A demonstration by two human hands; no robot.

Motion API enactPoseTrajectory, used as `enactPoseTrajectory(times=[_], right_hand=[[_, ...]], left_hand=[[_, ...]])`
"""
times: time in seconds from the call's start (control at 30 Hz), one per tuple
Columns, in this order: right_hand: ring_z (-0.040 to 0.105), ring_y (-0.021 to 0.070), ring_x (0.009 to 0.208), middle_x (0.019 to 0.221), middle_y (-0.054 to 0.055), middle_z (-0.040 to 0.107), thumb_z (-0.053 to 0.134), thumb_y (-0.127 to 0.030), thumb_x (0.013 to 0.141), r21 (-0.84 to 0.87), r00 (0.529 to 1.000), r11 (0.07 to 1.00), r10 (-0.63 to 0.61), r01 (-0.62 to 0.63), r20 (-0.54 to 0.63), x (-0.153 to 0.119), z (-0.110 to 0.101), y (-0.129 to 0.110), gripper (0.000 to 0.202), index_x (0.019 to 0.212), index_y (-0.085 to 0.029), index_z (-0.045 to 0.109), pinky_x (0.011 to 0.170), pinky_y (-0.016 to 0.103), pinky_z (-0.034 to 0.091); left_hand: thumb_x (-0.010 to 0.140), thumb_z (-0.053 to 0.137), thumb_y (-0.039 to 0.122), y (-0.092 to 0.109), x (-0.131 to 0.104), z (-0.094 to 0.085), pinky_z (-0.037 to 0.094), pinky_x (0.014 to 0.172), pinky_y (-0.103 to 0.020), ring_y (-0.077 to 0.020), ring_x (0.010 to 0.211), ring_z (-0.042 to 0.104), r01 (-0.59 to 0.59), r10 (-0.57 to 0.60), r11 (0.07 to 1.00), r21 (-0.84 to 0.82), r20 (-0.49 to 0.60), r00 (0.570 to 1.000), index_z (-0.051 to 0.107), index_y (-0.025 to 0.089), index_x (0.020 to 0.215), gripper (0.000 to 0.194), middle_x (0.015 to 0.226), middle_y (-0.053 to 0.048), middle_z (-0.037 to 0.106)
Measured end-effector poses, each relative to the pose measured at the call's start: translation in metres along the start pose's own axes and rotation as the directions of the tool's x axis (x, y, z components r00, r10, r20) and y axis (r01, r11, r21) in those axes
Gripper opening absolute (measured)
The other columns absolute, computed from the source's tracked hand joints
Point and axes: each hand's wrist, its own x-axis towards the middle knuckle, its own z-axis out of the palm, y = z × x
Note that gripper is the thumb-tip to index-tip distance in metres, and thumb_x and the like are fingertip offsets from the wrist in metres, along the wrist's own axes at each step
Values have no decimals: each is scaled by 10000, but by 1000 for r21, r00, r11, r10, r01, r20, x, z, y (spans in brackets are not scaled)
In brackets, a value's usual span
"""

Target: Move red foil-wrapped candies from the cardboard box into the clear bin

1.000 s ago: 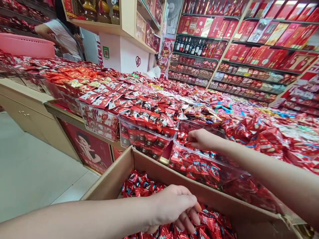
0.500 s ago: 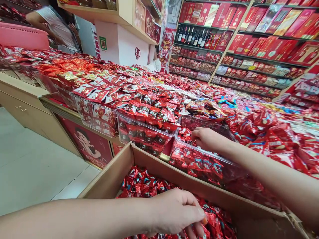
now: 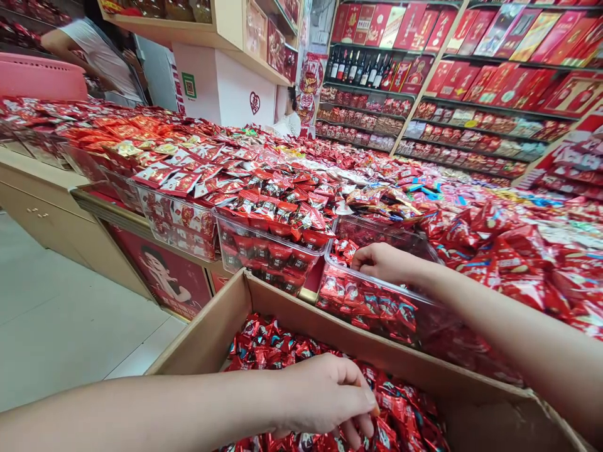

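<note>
My left hand (image 3: 330, 397) hovers low over small red-wrapped candies (image 3: 277, 342) inside an open cardboard box (image 3: 202, 329). Its fingers are loosely bent and apart, and no candy shows clearly in them. My right hand (image 3: 384, 262) reaches over the rim of a clear plastic bin (image 3: 431, 326) just beyond the box. The fingers there are curled downward beside the red candies (image 3: 367, 301) stacked in rows along the bin's left part. Its fingertips are hidden, so what they hold cannot be made out.
Neighbouring clear bins hold red candies (image 3: 277, 254) and white-and-red packets (image 3: 181, 220). Larger red packets (image 3: 522, 257) lie heaped at right. Shelves of red gift boxes (image 3: 499, 88) and bottles (image 3: 360, 68) stand behind. A person (image 3: 101, 53) stands by a pink basket (image 3: 42, 75).
My right hand has moved slightly left and lower into the clear bin. My left hand has shifted slightly left above the candies. The view has turned a little.
</note>
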Motion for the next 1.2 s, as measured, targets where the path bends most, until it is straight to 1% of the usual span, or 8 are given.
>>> enactPoseTrajectory(times=[0.13, 0.3, 0.43, 0.6, 0.67, 0.83, 1.0, 1.2], right_hand=[[526, 109, 567, 616, -9, 607, 420, -61, 617, -39, 998, 998, 59, -59, 14, 0, 0, 5, 213, 648, -164, 604, 494, 164, 357], [520, 108, 566, 609, -8, 601, 418, -67, 613, -79, 993, 992, 101, -96, 56, -1, 0, 1, 233, 656, -171, 622, 475, 164, 337], [508, 118, 512, 544, 5, 584, 435, -88, 603, -127, 983, 981, 157, -144, 100, -3, -2, -1, 205, 598, -160, 627, 423, 179, 309], [548, 158, 621, 674, 46, 626, 427, -78, 617, -185, 971, 954, 238, -236, -10, 0, -5, 5, 235, 692, -153, 637, 504, 206, 353], [558, 166, 669, 728, 53, 636, 432, -65, 620, -188, 967, 949, 255, -254, -20, 0, -5, 7, 250, 727, -151, 641, 533, 207, 364], [568, 139, 699, 771, 21, 644, 442, -62, 635, -156, 969, 958, 245, -240, 17, -1, -3, 7, 270, 771, -175, 647, 557, 179, 378], [560, 157, 671, 746, 29, 632, 508, -146, 636, -150, 976, 965, 218, -213, 18, 0, -1, 9, 194, 783, -173, 633, 526, 199, 375], [552, 156, 680, 756, 33, 621, 532, -106, 587, -152, 982, 970, 190, -187, 2, 0, 1, 12, 194, 760, -156, 605, 525, 191, 375]], left_hand=[[698, 442, 268, 0, 1, -1, 330, 530, -214, -43, 449, 435, 1, -1, 999, 36, 4, 1000, 439, 166, 688, 103, 656, 11, 528], [695, 444, 308, -3, 1, -2, 328, 532, -215, -60, 500, 465, -5, 4, 997, 79, 12, 1000, 447, 176, 713, 133, 707, -2, 548], [695, 435, 326, -4, -1, -3, 326, 516, -204, -71, 535, 477, 12, -13, 983, 181, 4, 1000, 459, 178, 715, 151, 732, -9, 564], [685, 426, 381, -4, -3, -5, 308, 433, -178, -84, 531, 453, 61, -38, 922, 382, -67, 997, 530, 186, 796, 247, 744, -26, 589], [685, 419, 396, -5, -3, -6, 299, 411, -171, -84, 519, 444, 71, -43, 903, 424, -77, 996, 548, 190, 826, 282, 743, -26, 594], [680, 419, 399, -14, 2, -9, 328, 432, -179, -78, 484, 410, 48, -17, 875, 482, -69, 997, 568, 203, 845, 296, 719, -13, 590], [682, 414, 398, -24, 6, -12, 335, 441, -181, -77, 470, 390, -1, 32, 862, 507, -54, 998, 577, 203, 821, 289, 677, -3, 573], [660, 421, 357, -17, 3, -9, 312, 403, -171, -86, 482, 417, 23, 3, 840, 542, -48, 999, 586, 207, 822, 275, 661, 11, 558]])
